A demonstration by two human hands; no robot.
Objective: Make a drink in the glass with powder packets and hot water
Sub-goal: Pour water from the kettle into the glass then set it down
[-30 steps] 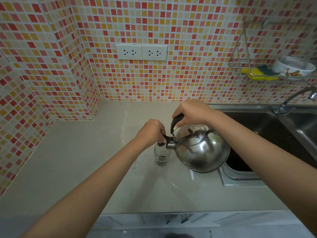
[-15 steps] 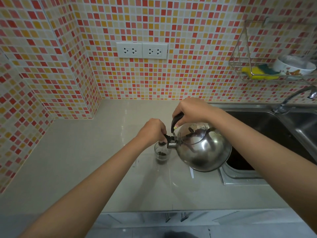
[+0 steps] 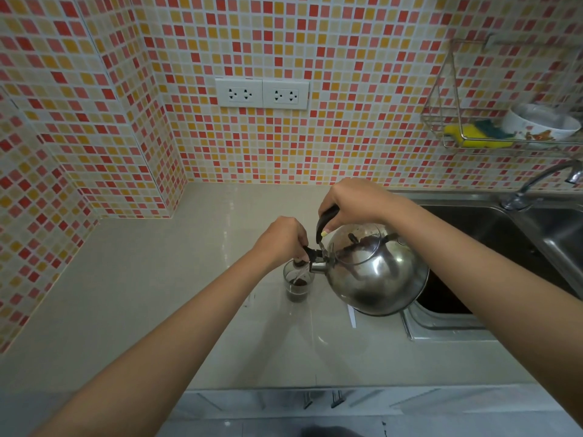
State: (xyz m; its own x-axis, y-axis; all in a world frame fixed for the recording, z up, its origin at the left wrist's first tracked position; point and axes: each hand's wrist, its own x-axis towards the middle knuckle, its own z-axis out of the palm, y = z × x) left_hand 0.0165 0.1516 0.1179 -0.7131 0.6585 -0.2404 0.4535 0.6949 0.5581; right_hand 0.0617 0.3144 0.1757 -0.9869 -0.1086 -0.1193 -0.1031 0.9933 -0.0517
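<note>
A small clear glass point(image 3: 296, 287) stands on the beige counter point(image 3: 157, 304) with dark powder and some dark liquid in its bottom. A shiny steel kettle point(image 3: 375, 272) is tilted to the left above it, its spout right over the glass rim, and a thin stream of water runs into the glass. My right hand point(image 3: 353, 200) grips the kettle's black handle from above. My left hand point(image 3: 282, 239) pinches the black spout cap, holding it lifted. No powder packets are in view.
A steel sink point(image 3: 492, 234) with a tap point(image 3: 542, 181) lies right of the kettle. A wire rack point(image 3: 504, 127) on the tiled wall holds a yellow sponge and a white bowl. Two sockets point(image 3: 262, 93) sit on the back wall. A small white scrap point(image 3: 351, 315) lies under the kettle.
The kettle has tipped slightly further to the left and water now streams into the glass. Both hands keep their grips and have barely moved.
</note>
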